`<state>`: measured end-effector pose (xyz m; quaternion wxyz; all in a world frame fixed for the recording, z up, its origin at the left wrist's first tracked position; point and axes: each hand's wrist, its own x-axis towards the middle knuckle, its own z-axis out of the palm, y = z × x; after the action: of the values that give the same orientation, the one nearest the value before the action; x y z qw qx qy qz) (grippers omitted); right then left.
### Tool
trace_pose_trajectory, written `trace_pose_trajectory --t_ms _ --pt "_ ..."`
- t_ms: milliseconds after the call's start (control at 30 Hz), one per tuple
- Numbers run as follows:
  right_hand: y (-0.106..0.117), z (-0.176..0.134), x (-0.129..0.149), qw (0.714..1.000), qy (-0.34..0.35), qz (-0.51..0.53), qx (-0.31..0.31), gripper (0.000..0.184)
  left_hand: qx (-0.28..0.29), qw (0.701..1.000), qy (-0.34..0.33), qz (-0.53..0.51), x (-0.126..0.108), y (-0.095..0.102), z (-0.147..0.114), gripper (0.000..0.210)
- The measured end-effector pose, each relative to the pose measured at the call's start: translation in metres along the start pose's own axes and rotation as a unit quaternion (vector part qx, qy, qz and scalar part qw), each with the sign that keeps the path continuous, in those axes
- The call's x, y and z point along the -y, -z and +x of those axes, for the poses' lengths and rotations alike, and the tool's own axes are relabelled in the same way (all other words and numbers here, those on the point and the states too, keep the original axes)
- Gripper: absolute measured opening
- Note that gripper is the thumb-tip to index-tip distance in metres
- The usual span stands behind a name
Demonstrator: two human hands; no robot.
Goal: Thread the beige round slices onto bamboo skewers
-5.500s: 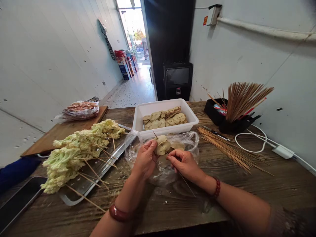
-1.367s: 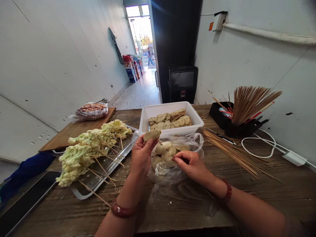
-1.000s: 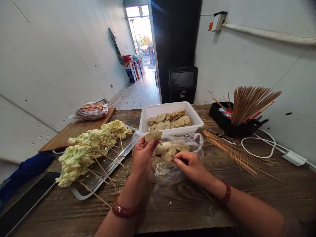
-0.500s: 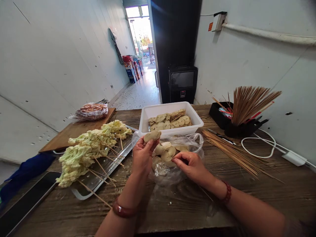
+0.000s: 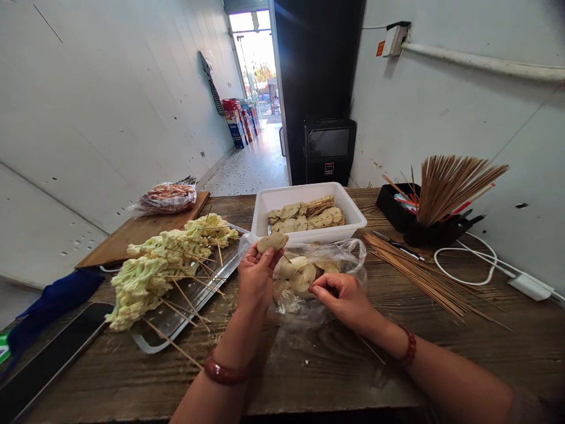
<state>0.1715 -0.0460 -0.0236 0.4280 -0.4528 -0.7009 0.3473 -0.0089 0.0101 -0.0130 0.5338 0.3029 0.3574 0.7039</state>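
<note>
My left hand (image 5: 258,274) pinches a round, flat beige food slice (image 5: 272,241), held up over a clear plastic bag (image 5: 353,253). A thin wooden skewer (image 5: 371,350) slants from the slice toward my right hand (image 5: 339,297), whose fingers are closed on it; its end sticks out below the palm. More beige slices (image 5: 304,275) lie in the open bag, between and behind my hands. Beyond the bag, a white plastic tub (image 5: 265,203) holds several skewers threaded with such slices. What exact food the slices are, I cannot tell.
Skewered cauliflower (image 5: 145,271) lies across a metal tray (image 5: 154,344) at left, near a cutting board (image 5: 106,247) with a bagged food. Loose skewers (image 5: 410,277) lie at right, by a black holder (image 5: 419,235) full of skewers and a white cable (image 5: 441,268). A phone (image 5: 53,365) is front left.
The view has shifted slightly, moving most things a little to the right in the picture. Both hands keep nearly the same pose, with the slice and skewer still held.
</note>
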Motion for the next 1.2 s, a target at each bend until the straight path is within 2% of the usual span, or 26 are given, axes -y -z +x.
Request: trace_pose_trajectory --t_ms 267,767,1033,1200 --pt "0.000 0.001 -0.002 1.000 -0.004 -0.002 -0.005 0.017 0.010 1.000 0.002 0.011 0.003 -0.004 -0.003 0.027" --pt "0.001 0.002 -0.002 1.000 -0.005 -0.009 0.002 0.017 -0.009 1.000 -0.007 0.026 0.003 -0.008 -0.005 0.031" --pt "-0.003 0.001 -0.001 1.000 -0.007 -0.004 0.007 0.016 -0.006 0.994 -0.049 0.098 0.007 -0.010 -0.010 0.028" --pt "-0.007 0.000 -0.003 1.000 -0.007 -0.007 0.000 0.016 -0.002 0.993 -0.042 0.107 0.009 -0.010 -0.010 0.029"
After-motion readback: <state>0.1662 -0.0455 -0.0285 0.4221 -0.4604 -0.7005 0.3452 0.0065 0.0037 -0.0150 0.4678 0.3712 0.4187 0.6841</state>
